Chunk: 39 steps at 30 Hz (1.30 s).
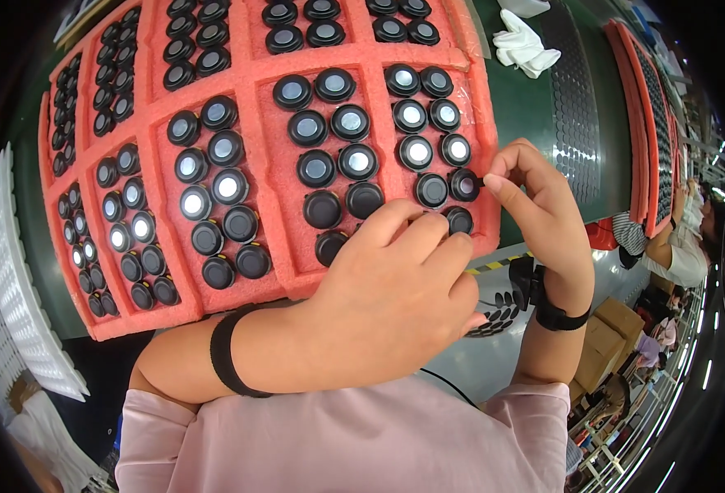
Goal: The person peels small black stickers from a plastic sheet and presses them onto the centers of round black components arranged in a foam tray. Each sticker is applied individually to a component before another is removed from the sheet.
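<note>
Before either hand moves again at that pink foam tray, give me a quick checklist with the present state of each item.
1. Right hand at the tray's right edge, fingertips on a black round part: ok.
2. Left hand resting on the pink foam tray, lower edge: ok.
3. Grip on that part secure: cannot tell.
4. Parts under the left hand seated: cannot tell, hidden.
5. Visible compartments filled: ok.
6. White glove lies away from the tray: ok.

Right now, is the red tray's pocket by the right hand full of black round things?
Nearly full. That pocket shows black round caps packed close; both hands hide its lower edge.
</note>
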Each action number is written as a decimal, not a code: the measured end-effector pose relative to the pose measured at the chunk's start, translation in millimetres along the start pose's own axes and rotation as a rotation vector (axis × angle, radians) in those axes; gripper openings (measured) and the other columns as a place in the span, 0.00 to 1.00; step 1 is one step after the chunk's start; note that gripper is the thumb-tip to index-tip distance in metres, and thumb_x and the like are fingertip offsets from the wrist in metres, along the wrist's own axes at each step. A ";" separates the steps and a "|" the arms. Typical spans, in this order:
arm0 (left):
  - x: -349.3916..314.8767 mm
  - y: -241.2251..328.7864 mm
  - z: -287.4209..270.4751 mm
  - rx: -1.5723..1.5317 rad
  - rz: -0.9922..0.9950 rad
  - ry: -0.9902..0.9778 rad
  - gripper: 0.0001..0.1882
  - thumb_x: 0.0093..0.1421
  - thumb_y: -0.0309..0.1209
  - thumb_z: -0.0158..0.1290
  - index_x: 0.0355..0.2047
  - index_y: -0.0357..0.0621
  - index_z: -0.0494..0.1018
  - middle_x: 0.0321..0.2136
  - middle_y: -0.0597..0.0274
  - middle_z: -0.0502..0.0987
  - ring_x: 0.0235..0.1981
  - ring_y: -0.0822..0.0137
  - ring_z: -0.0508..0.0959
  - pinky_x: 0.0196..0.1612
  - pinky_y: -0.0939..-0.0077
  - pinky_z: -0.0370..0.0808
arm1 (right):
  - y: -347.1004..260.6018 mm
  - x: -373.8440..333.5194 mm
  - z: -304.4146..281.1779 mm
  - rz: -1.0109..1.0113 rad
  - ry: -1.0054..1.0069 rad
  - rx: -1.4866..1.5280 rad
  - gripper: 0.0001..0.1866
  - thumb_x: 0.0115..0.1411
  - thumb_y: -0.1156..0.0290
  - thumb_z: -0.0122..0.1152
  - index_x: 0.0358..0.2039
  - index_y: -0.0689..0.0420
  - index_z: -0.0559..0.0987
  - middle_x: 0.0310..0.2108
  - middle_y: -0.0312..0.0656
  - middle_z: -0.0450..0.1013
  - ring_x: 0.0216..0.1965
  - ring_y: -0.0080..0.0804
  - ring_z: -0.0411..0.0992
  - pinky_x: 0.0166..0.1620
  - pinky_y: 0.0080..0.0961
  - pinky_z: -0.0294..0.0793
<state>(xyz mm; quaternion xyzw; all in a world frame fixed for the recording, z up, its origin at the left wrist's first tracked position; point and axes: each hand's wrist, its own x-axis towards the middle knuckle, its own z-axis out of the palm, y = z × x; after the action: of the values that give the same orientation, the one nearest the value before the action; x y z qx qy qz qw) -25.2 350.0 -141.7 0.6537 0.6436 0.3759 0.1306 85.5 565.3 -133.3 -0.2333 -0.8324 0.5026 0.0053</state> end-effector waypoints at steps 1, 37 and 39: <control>1.8 -0.1 3.1 0.023 0.000 -0.005 0.17 0.49 0.43 0.68 0.30 0.44 0.78 0.42 0.53 0.78 0.45 0.56 0.77 0.53 0.54 0.71 | 0.6 1.9 0.6 0.074 0.003 0.016 0.06 0.64 0.74 0.66 0.36 0.62 0.78 0.36 0.35 0.69 0.34 0.23 0.66 0.41 0.22 0.69; 4.8 -10.0 25.1 0.133 -0.022 -0.066 0.18 0.53 0.45 0.64 0.30 0.42 0.76 0.56 0.42 0.77 0.61 0.50 0.74 0.70 0.49 0.63 | -3.0 -0.1 18.7 -0.038 0.072 -0.188 0.04 0.60 0.79 0.66 0.34 0.62 0.78 0.33 0.41 0.69 0.32 0.31 0.70 0.38 0.27 0.71; 4.4 -9.9 25.6 0.129 -0.023 -0.064 0.18 0.53 0.44 0.64 0.30 0.42 0.76 0.56 0.42 0.77 0.61 0.50 0.74 0.70 0.49 0.63 | -2.9 -0.4 19.5 -0.042 0.073 -0.189 0.04 0.60 0.79 0.66 0.34 0.62 0.78 0.33 0.41 0.69 0.32 0.31 0.70 0.37 0.27 0.71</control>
<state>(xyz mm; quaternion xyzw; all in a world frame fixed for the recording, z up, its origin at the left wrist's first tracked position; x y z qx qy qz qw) -16.1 363.4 -164.3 0.6650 0.6695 0.3110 0.1131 80.1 547.8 -140.4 -0.2337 -0.8800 0.4127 0.0241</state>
